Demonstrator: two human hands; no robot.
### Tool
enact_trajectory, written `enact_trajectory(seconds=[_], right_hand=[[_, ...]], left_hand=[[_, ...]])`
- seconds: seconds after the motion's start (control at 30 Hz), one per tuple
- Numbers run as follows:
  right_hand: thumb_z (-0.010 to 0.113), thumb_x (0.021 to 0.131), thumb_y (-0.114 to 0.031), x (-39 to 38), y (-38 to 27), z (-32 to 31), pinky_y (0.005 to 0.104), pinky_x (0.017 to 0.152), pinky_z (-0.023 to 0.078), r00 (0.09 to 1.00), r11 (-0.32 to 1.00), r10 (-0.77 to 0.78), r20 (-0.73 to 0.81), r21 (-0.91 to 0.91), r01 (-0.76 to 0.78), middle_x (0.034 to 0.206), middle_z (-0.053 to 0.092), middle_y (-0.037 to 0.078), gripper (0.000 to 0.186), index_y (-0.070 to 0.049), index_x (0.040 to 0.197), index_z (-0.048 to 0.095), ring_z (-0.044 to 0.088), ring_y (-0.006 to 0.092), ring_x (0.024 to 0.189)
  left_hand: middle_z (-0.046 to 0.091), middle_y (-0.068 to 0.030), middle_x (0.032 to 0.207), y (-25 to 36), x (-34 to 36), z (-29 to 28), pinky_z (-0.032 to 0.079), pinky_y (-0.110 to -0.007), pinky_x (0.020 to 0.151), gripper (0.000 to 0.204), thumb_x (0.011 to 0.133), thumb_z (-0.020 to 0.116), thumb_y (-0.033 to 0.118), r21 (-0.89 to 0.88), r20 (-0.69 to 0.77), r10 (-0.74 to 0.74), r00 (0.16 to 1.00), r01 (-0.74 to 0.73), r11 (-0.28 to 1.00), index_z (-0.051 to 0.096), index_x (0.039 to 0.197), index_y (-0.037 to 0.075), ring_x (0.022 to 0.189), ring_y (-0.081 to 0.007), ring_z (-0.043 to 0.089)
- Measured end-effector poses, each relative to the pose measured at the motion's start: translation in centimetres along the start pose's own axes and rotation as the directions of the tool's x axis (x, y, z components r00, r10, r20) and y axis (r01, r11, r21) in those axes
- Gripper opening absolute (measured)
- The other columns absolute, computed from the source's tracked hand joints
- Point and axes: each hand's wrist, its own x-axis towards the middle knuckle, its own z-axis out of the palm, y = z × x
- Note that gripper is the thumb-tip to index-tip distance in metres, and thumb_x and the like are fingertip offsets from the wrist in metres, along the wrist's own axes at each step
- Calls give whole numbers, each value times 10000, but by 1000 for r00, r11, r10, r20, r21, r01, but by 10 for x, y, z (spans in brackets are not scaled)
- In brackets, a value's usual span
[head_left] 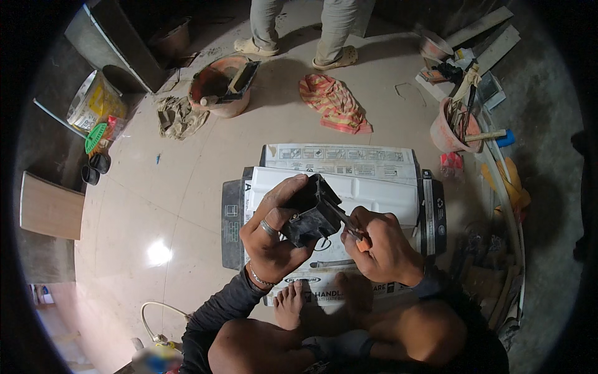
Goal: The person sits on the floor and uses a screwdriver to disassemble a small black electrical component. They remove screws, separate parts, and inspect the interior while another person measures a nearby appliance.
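Note:
My left hand (274, 234) wears a ring and is wrapped round an open black box (311, 212), dusty and with square corners, held up in front of me. My right hand (389, 246) is closed round an orange-handled hand tool (363, 243). The tool's dark metal end meets the box's right side; its exact kind is partly hidden by my fingers. Below both hands lies a white panel (386, 193) on a flattened printed carton (398, 159), with my bare foot (289, 305) at its near edge.
A striped cloth (336, 103) and a mortar-stained tub (230, 109) with a trowel lie beyond the carton. To the right stands a pink bucket (445, 128) of tools. A person's legs (333, 31) are at the far side. A hose (149, 311) curves at lower left.

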Motion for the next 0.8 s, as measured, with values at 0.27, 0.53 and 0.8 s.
enact_trajectory(seconds=[0.27,0.53,0.8], right_hand=[[648,878,-40,2,8,0,493,598,472,999,997,10,31,-79,-8,684,545,216,154,12,879,503,620,472,651],[622,876,-60,2,8,1,484,686,446,1000,998,-4,-14,-64,3,799,516,207,136,6,892,505,549,437,736],[649,920,-81,2,1,-1,469,614,448,1000,1000,2,31,-21,-1,715,528,194,160,-1,886,514,570,424,631]], left_hand=[[743,-187,1272,-9,-5,6,591,-366,975,651,715,917,24,33,-26,-44,999,45,998,668,1312,-49,1118,-262,751],[679,-252,1363,-6,-4,11,570,-438,1034,479,694,872,-46,-8,69,-17,997,18,1000,585,1067,42,1265,-438,671],[685,-241,1358,1,-4,4,576,-434,1025,482,676,879,-45,8,57,-24,998,24,1000,608,1073,-4,1249,-415,683]])
